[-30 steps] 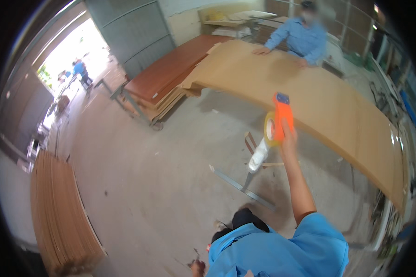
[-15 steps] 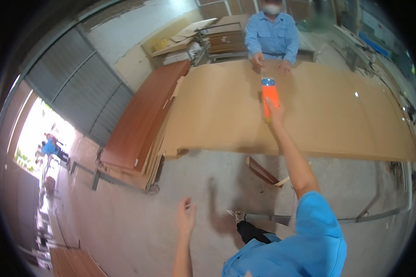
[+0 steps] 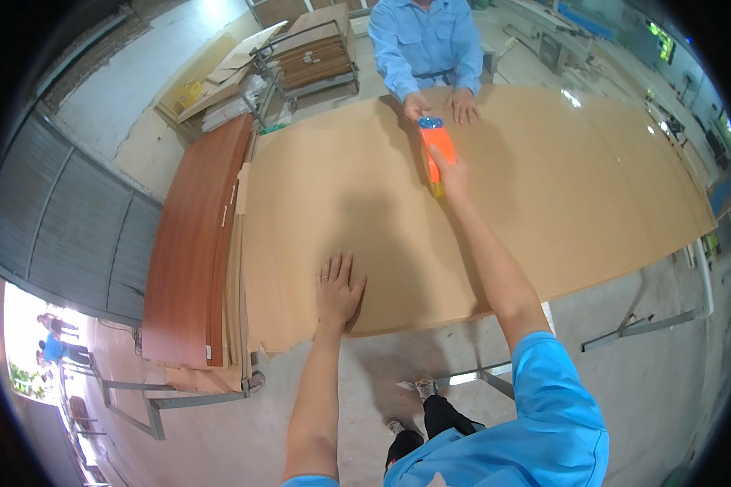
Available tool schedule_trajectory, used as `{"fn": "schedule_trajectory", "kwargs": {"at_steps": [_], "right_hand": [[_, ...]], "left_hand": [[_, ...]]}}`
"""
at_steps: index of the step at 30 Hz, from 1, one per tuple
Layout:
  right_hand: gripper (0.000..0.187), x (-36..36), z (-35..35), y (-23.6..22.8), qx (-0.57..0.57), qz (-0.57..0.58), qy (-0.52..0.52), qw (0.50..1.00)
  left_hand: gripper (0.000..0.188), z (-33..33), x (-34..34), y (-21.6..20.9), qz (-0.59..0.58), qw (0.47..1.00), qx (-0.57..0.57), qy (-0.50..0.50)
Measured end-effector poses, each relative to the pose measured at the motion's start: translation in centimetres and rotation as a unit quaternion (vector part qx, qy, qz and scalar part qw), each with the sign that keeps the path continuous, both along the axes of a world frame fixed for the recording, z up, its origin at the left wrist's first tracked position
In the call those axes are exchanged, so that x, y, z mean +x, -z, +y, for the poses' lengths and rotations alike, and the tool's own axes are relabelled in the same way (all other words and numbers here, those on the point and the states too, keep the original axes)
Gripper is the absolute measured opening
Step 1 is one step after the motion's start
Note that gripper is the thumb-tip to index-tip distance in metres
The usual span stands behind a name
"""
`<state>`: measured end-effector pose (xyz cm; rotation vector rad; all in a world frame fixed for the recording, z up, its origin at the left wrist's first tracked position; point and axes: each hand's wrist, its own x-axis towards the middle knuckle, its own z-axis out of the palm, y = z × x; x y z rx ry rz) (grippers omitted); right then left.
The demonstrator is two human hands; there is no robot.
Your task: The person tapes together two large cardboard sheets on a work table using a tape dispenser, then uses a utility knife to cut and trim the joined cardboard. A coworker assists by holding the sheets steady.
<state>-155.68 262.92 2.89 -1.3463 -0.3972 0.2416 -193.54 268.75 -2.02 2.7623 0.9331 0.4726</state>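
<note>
Brown cardboard atop metal stand

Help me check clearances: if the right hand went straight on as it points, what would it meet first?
Probably the co-worker's hand, just beyond the blue front of the orange tape dispenser in the right hand; whether they touch is unclear.

Tape roll mostly hidden, co-worker cropped at top, distant people indistinct
</note>
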Motion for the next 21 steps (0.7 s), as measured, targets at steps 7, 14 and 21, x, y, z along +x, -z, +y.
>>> {"fn": "schedule_trajectory", "kwargs": {"at_steps": [7, 14, 21], "right_hand": [[0.058, 2.2, 3.0, 0.0, -0.049, 0.012, 0.004, 0.999], [0.078, 5.3, 4.9, 0.1, -0.182, 0.024, -0.014, 0.983], [0.078, 7.2, 6.7, -1.2, -0.199, 0.008, -0.018, 0.980]], "left_hand": [[0.071, 0.6, 0.3, 0.2, 0.058, 0.998, -0.009, -0.025], [0.068, 0.6, 0.3, 0.2, 0.024, 0.999, 0.024, -0.019], [0.070, 0.7, 0.4, -0.2, 0.061, 0.998, -0.021, -0.028]]}}
